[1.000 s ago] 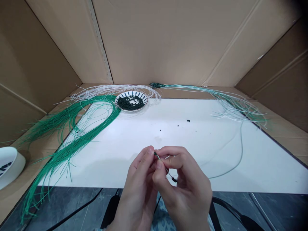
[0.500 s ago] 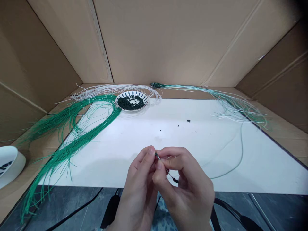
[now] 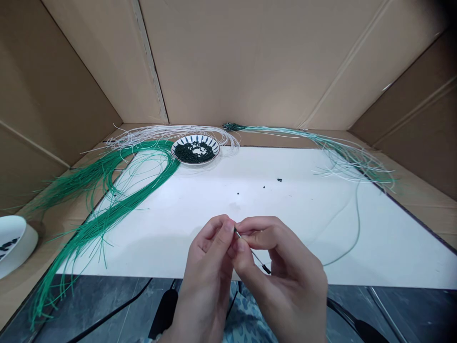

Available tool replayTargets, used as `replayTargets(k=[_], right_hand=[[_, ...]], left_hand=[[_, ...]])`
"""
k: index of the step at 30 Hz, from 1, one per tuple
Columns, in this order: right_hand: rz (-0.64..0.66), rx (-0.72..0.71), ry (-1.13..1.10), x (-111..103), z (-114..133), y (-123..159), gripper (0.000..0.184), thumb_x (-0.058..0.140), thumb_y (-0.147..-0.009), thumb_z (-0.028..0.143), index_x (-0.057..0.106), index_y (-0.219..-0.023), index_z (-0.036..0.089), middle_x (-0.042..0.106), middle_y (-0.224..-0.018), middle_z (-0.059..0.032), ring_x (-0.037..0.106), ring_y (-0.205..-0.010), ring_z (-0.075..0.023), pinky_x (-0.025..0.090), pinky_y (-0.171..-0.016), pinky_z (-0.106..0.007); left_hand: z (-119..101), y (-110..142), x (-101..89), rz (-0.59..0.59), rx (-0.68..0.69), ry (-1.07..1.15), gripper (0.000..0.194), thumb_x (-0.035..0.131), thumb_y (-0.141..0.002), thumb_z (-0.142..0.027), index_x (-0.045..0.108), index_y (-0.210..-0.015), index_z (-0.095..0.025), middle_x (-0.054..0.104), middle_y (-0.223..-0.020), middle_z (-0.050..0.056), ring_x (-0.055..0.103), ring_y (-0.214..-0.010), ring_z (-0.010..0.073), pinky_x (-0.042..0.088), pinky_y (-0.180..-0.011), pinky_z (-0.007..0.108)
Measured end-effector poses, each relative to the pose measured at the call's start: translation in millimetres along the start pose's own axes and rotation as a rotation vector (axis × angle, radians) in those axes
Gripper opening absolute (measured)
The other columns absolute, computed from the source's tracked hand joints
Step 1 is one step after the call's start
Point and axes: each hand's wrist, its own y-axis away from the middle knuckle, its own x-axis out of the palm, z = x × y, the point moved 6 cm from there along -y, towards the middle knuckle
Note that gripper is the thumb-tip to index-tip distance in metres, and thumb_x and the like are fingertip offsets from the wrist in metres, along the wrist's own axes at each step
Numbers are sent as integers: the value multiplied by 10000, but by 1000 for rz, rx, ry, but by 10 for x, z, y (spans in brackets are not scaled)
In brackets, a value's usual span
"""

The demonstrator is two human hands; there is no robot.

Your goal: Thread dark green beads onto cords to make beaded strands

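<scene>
My left hand (image 3: 209, 259) and my right hand (image 3: 280, 267) meet low over the front of a white board (image 3: 293, 209). Between their fingertips runs a thin pale strand (image 3: 254, 255), with a short dark bead section at its lower end (image 3: 266, 269). Both hands pinch this strand, and their fingers hide part of it near the tip. A pale green cord (image 3: 352, 247) curves across the board to the right of my right hand. The cord's link to the strand is hidden.
A patterned plate of dark beads (image 3: 210, 159) stands at the board's back edge among green wires (image 3: 143, 183) and white strands (image 3: 171, 133). Pale green strands (image 3: 321, 138) lie back right. A white bowl (image 3: 14, 243) sits far left. Cardboard walls surround everything.
Both hands have shifted slightly right, the right hand most. The strand's tip and dark lower end have moved right with them.
</scene>
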Motion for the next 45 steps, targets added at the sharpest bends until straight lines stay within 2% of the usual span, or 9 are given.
replayTargets(k=[10,19,26,31,34,39,45], right_hand=[[-70,-55,-12,7,0,9,252,618,-852,-23,617,-795,222,717,-900,27,680,-801,-109,547,-690,-238],[-75,-64,-20,10,11,23,259,616,-837,-38,633,-795,217,736,-910,18,698,-811,-119,568,-714,-259],[-100,-156,72,19,44,13,251,625,-839,-46,628,-797,202,724,-874,-4,681,-778,-117,549,-634,-231],[-85,-198,98,20,63,0,259,617,-841,-49,634,-793,205,715,-850,-7,675,-766,-123,553,-651,-244],[-39,-157,98,12,32,-5,261,635,-833,-42,621,-790,216,723,-901,-8,688,-800,-130,564,-685,-251],[-5,-62,42,-29,3,-3,250,646,-839,-9,605,-771,227,719,-927,4,696,-847,-128,575,-724,-227],[-16,23,-19,-37,8,-11,243,663,-858,17,619,-766,236,729,-925,20,706,-866,-134,579,-756,-235]], left_hand=[[10,15,35,20,-50,34,264,992,-655,-312,763,-681,-183,637,-648,-44,592,-606,67,498,-580,127],[26,20,35,27,-70,51,300,1007,-622,-335,758,-671,-176,645,-635,-48,586,-583,61,505,-569,124],[24,17,44,29,-48,32,274,983,-668,-339,758,-676,-182,670,-656,-40,616,-619,80,523,-601,144],[33,23,13,-8,-72,0,273,975,-680,-343,750,-696,-189,656,-681,-44,615,-659,92,515,-628,161],[38,19,3,-18,-71,-8,280,978,-676,-356,752,-709,-193,655,-685,-49,602,-657,85,499,-623,151],[27,4,19,0,-39,-19,352,1023,-579,-369,754,-709,-183,663,-674,-46,582,-641,83,475,-594,137],[-11,0,39,32,10,-55,356,1015,-604,-368,739,-713,-172,628,-650,-61,553,-595,66,457,-568,131]])
